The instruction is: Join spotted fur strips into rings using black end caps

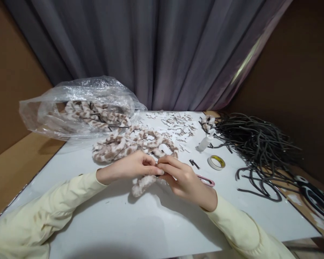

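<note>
Both hands meet at the middle of the white table (118,223). My left hand (135,166) is closed, thumb and fingers pinched on the end of a fluffy brown-and-white strip (143,185). Touching it from the right, my right hand (179,176) is closed on the same spot with bent fingers. The strip's free part hangs below the fingers toward the table. What exactly lies between the fingertips is mostly hidden. Behind the hands is a pile of similar fluffy strips (110,147), some curled in loops.
A clear plastic bag (43,115) of fluffy strips lies back left. Small metal pieces (179,124) are scattered behind. To the right are a white bottle (204,143), tape roll (216,162), pink cutter (206,181), black cords (256,140) and scissors (315,198).
</note>
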Motion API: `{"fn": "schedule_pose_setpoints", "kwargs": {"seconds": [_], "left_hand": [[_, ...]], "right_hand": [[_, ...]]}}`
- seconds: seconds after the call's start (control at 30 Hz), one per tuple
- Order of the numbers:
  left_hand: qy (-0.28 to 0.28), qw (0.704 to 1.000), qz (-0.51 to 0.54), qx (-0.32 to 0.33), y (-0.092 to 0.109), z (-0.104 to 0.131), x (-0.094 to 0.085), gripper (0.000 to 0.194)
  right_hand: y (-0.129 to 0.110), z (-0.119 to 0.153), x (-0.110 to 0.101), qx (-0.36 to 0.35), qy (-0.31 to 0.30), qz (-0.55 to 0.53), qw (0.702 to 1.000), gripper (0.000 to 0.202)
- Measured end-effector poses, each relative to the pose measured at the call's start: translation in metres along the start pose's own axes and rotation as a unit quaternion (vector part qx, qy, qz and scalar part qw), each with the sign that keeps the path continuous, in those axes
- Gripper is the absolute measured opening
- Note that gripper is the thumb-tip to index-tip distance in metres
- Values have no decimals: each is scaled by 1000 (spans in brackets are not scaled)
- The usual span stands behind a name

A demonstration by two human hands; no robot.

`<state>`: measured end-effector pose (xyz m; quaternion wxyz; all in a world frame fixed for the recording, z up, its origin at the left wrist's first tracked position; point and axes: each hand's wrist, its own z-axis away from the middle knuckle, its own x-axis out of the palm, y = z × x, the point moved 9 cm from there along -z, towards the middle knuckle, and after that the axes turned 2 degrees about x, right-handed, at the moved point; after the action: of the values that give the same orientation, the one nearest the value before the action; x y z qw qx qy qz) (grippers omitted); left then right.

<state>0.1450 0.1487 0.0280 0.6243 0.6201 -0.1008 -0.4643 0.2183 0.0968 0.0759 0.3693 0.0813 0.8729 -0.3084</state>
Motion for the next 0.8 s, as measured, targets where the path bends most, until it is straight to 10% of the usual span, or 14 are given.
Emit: {"fn": "schedule_pose_setpoints", "kwargs": {"seconds": [0.8], "left_hand": [[31, 993, 103, 55, 7, 0, -1, 29]], "right_hand": [[-8, 1, -11, -56, 34, 95, 993, 27]]}}
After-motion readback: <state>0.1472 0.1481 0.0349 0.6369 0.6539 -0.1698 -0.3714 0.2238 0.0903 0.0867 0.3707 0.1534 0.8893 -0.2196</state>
